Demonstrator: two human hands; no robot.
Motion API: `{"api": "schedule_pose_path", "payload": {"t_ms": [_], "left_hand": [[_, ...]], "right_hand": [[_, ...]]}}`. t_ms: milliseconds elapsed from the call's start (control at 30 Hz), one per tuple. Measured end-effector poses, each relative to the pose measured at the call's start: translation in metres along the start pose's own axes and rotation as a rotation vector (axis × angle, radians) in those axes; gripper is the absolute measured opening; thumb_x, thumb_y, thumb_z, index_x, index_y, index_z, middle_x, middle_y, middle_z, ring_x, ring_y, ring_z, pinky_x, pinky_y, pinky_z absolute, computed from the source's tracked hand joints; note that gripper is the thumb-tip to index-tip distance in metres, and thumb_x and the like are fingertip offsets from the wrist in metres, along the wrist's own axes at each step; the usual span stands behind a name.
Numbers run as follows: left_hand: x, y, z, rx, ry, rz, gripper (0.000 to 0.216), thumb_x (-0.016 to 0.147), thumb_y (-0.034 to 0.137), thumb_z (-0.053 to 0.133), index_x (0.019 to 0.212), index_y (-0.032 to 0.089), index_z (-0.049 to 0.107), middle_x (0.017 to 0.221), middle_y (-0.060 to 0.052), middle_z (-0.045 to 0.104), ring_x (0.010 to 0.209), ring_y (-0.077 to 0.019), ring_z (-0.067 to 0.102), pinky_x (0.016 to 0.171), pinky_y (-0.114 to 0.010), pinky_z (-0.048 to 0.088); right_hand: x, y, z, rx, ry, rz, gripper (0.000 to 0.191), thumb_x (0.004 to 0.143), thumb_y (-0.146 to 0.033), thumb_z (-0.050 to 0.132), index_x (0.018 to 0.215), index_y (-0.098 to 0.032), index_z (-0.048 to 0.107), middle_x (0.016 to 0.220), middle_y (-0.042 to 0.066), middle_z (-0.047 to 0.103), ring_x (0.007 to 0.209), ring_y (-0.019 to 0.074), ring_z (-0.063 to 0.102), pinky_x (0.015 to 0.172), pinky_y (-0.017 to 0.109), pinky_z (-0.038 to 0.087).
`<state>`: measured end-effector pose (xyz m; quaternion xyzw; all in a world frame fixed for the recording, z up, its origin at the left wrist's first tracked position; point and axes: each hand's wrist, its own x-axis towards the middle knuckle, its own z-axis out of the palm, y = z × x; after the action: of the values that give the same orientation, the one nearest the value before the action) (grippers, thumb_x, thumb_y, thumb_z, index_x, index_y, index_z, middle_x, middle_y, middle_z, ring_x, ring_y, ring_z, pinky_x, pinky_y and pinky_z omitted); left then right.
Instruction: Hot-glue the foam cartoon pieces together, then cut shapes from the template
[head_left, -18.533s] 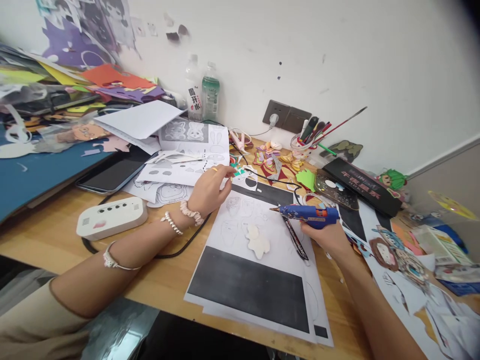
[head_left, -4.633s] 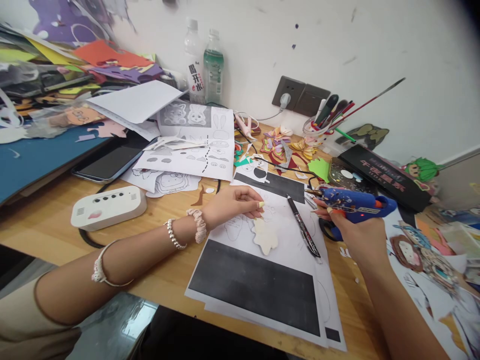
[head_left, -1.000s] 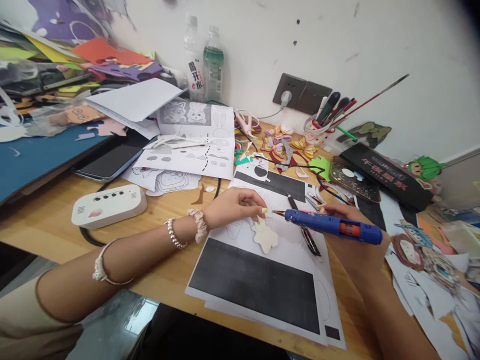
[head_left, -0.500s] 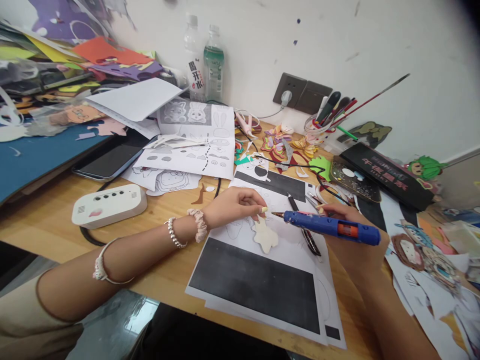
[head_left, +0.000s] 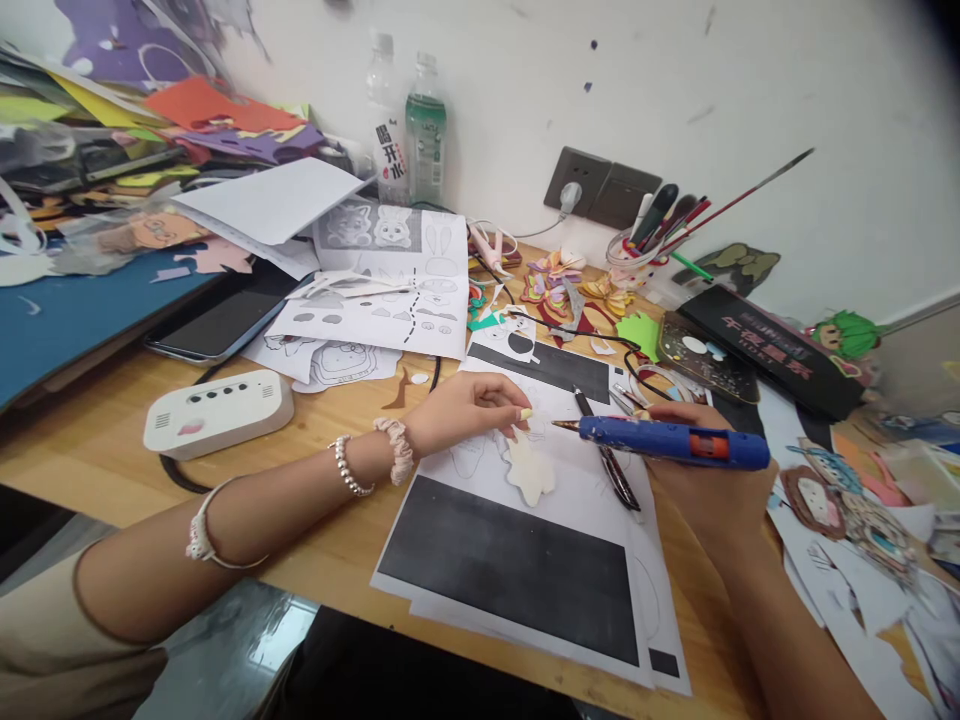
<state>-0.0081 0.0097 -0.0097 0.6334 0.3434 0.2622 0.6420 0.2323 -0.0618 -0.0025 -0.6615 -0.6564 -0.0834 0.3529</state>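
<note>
My right hand [head_left: 686,475] is wrapped round a blue hot glue gun [head_left: 667,443], whose brass-coloured tip points left. My left hand [head_left: 486,408] pinches the top of a cream cutout [head_left: 531,470] with thumb and fingertips. The cutout is irregular in outline, with several rounded points. Between the glue gun's tip and the left fingertips there is a small gap. Beneath the hands lie printed sheets [head_left: 480,640] with black blocks and line drawings. A black pen [head_left: 619,482] rests on them, partly behind the glue gun.
A white box-shaped device [head_left: 217,412] and a phone [head_left: 225,312] sit at the left. Two bottles [head_left: 426,130] stand by the wall. Behind the sheets are paper butterflies [head_left: 551,285] and a black cable [head_left: 577,328]. A black box [head_left: 772,350] and cutouts [head_left: 814,500] lie at the right.
My right hand has drawn the glue gun slightly to the right, so its tip is farther from my left fingertips. My left hand stays nearly still on the cutout.
</note>
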Motion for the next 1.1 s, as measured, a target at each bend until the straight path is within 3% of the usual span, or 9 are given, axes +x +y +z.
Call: {"api": "schedule_pose_path", "payload": {"t_ms": [100, 333, 633, 733, 800, 933, 1100], "left_hand": [[0.001, -0.002, -0.002, 0.101, 0.074, 0.048, 0.012, 0.073, 0.020, 0.055, 0.082, 0.013, 0.058, 0.071, -0.002, 0.064, 0.063, -0.0084, 0.060, 0.064, -0.021, 0.047], [0.000, -0.005, -0.010, 0.580, 0.233, 0.127, 0.015, 0.074, 0.026, 0.053, 0.080, 0.018, 0.064, 0.070, 0.001, 0.065, 0.065, -0.0107, 0.057, 0.062, -0.022, 0.043], [0.000, -0.004, -0.009, 0.816, 0.232, 0.130, 0.027, 0.080, 0.033, 0.044, 0.085, 0.020, 0.067, 0.084, -0.004, 0.064, 0.068, -0.0135, 0.053, 0.061, -0.025, 0.037], [-0.001, 0.000, -0.010, 0.671, 0.281, 0.154, 0.034, 0.083, 0.036, 0.039, 0.081, 0.018, 0.067, 0.081, -0.004, 0.062, 0.070, -0.0136, 0.052, 0.064, -0.026, 0.037], [-0.002, 0.003, -0.011, 0.443, 0.267, 0.137, 0.035, 0.083, 0.038, 0.039, 0.085, 0.017, 0.067, 0.083, -0.004, 0.062, 0.072, -0.0128, 0.051, 0.066, -0.026, 0.038], [-0.003, 0.006, -0.013, -0.058, 0.133, 0.086, 0.030, 0.080, 0.034, 0.046, 0.094, 0.016, 0.065, 0.085, -0.006, 0.063, 0.067, -0.0099, 0.050, 0.063, -0.023, 0.041], [-0.004, 0.005, -0.012, -0.305, 0.021, 0.059, 0.025, 0.077, 0.029, 0.054, 0.093, 0.015, 0.066, 0.091, -0.007, 0.066, 0.069, -0.0087, 0.053, 0.070, -0.023, 0.043]], "right_hand": [[0.000, 0.002, 0.002, 0.013, 0.001, 0.038, 0.024, 0.063, -0.035, 0.063, 0.082, -0.020, 0.061, 0.077, 0.002, 0.064, 0.067, 0.0187, 0.061, 0.065, 0.029, 0.047], [0.000, 0.001, 0.005, 0.024, -0.019, 0.073, 0.022, 0.064, -0.036, 0.063, 0.080, -0.022, 0.060, 0.075, 0.001, 0.064, 0.066, 0.0193, 0.060, 0.064, 0.029, 0.045], [0.001, 0.001, 0.004, 0.044, -0.035, 0.075, 0.019, 0.063, -0.035, 0.064, 0.078, -0.023, 0.061, 0.075, -0.001, 0.064, 0.065, 0.0187, 0.060, 0.063, 0.028, 0.045], [0.000, 0.002, 0.005, 0.037, -0.029, 0.069, 0.019, 0.063, -0.035, 0.064, 0.078, -0.023, 0.061, 0.076, -0.001, 0.064, 0.066, 0.0188, 0.061, 0.063, 0.027, 0.045], [0.000, 0.002, 0.005, 0.027, -0.029, 0.075, 0.020, 0.064, -0.035, 0.063, 0.079, -0.023, 0.061, 0.075, -0.001, 0.064, 0.066, 0.0187, 0.060, 0.062, 0.027, 0.045], [0.000, 0.001, 0.004, 0.004, -0.040, 0.071, 0.020, 0.064, -0.037, 0.063, 0.079, -0.024, 0.060, 0.073, 0.000, 0.064, 0.064, 0.0196, 0.060, 0.061, 0.028, 0.045], [0.001, -0.001, 0.004, 0.023, -0.017, 0.095, 0.020, 0.063, -0.037, 0.064, 0.077, -0.023, 0.060, 0.073, 0.000, 0.064, 0.065, 0.0203, 0.060, 0.062, 0.029, 0.045]]}}
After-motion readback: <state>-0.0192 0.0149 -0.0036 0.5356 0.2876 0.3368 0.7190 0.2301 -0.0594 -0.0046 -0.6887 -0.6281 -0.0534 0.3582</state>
